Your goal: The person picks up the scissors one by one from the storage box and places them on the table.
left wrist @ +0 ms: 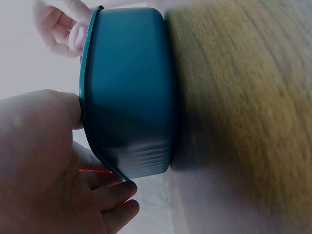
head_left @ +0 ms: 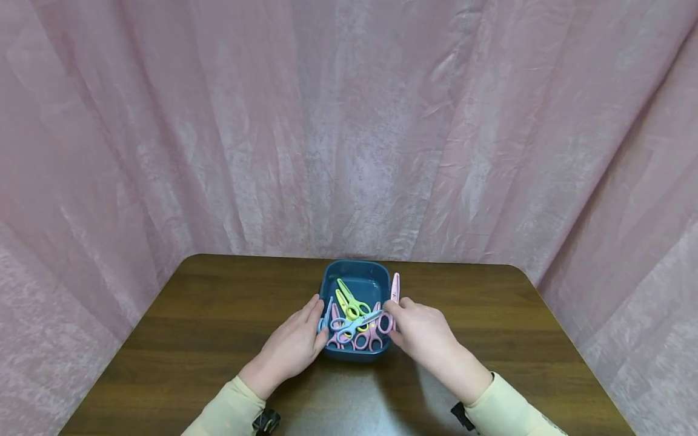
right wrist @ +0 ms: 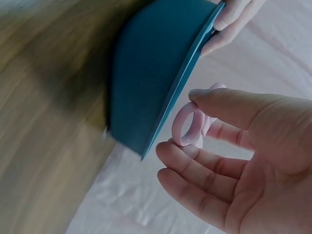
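A dark teal plastic tray (head_left: 357, 355) stands on the table with several small scissors inside, in green, yellow, blue and pink. My right hand (head_left: 422, 327) pinches pink scissors (head_left: 395, 287) by the handle loops at the tray's right rim, blades pointing up and away. In the right wrist view a pink handle loop (right wrist: 181, 124) shows between thumb and fingertips. At the left rim my left hand (head_left: 294, 339) rests with fairly straight fingers, its thumb over the edge. Light blue scissors (head_left: 357, 325) lie on top of the pile; another blue pair (head_left: 327, 312) leans by the left hand.
The brown wooden table (head_left: 218, 309) extends on both sides of the tray. A pink velvety curtain (head_left: 349, 133) hangs behind its far edge and along the right side.
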The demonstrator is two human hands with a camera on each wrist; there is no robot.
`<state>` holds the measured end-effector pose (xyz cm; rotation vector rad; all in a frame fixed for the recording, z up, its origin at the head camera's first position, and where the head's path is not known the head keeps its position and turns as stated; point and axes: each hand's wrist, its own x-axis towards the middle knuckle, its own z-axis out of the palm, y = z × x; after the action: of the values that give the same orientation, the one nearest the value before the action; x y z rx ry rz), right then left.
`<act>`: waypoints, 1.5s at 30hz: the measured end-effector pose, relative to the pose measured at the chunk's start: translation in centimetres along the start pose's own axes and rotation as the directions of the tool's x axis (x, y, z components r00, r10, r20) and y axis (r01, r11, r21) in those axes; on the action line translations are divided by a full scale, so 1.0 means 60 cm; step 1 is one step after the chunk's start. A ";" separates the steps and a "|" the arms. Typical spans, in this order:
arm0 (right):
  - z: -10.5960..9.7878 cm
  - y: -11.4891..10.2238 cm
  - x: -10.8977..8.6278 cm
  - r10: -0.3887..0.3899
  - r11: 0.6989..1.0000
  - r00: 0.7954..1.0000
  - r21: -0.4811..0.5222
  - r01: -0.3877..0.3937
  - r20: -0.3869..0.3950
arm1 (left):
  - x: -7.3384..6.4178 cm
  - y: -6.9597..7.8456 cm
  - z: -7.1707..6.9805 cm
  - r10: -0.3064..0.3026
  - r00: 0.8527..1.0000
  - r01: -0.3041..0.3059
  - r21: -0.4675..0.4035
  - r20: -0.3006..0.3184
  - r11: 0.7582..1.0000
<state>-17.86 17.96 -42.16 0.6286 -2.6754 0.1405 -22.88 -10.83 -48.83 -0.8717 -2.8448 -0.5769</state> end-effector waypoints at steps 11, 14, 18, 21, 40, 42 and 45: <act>-0.015 0.067 -0.054 0.071 0.997 0.997 -0.012 -0.071 0.022 | 0.002 0.001 -0.002 -0.001 1.000 0.001 0.013 0.017 1.000; -0.015 0.083 -0.065 0.085 0.996 0.996 -0.021 -0.084 0.040 | 0.001 0.000 -0.002 -0.011 1.000 0.011 0.008 0.021 1.000; -0.012 0.103 -0.076 0.095 0.995 0.993 -0.037 -0.092 0.075 | -0.004 0.000 -0.002 -0.022 0.999 0.022 -0.004 0.026 1.000; -0.009 0.113 -0.083 0.100 0.994 0.989 -0.060 -0.093 0.113 | -0.006 0.000 -0.003 -0.028 0.999 0.028 -0.013 0.029 1.000; 0.026 0.140 -0.106 0.113 0.991 0.963 -0.103 -0.090 0.243 | -0.005 -0.003 0.003 -0.022 1.000 0.023 -0.017 0.022 1.000; 0.029 0.140 -0.107 0.108 0.991 0.966 -0.107 -0.085 0.236 | -0.004 -0.004 0.004 -0.024 0.999 0.025 -0.017 0.024 1.000; 0.032 0.140 -0.109 0.101 0.991 0.967 -0.113 -0.076 0.235 | -0.004 -0.002 0.003 -0.036 0.999 0.037 -0.026 0.033 0.999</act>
<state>-16.91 27.80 -46.55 0.5227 -2.9231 -0.0545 -22.73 -10.98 -49.12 -0.8429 -2.8943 -0.6124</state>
